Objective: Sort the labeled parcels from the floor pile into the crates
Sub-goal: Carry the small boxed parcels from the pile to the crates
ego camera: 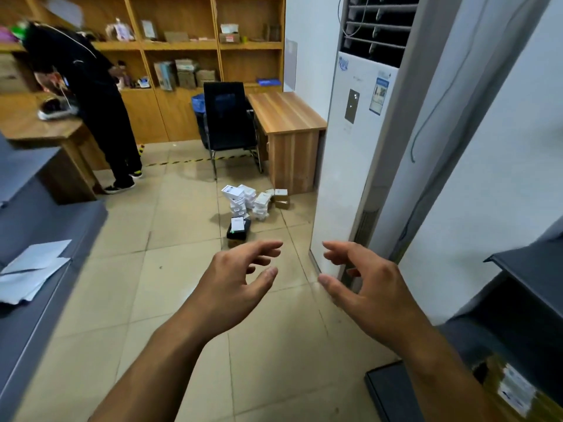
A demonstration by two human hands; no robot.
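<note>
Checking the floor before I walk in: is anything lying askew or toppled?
Yes. The white parcels beside the wooden desk lie in a jumble, several tilted; a black box sits apart in front.

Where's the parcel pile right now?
Head view, centre: the parcel pile sits on the tiled floor at the foot of the wooden desk, left of the white air conditioner, beyond the empty left hand and right hand.

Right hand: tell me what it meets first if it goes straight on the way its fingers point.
The right hand points forward and left over bare floor; nothing is close ahead. Carried on, the line probably reaches the pile of white parcels beside the desk first, though depth is hard to judge.
</note>
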